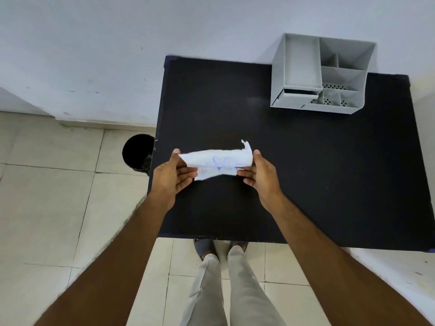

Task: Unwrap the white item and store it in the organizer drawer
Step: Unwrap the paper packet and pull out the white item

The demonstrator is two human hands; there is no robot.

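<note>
A white paper wrapper [217,162] with blue ink marks is stretched between both hands above the middle of the black table [306,172]. My left hand [171,176] pinches its left end and my right hand [260,171] pinches its right end, where the edge is torn. Whatever lies inside the paper is hidden. The grey organizer [321,74] stands at the table's far right, against the wall. Its small drawer [300,92] at the lower front left looks slightly pulled out.
A black round bin [137,152] stands on the tiled floor just left of the table. A pale wall runs behind the table. My legs and feet show below the table's near edge.
</note>
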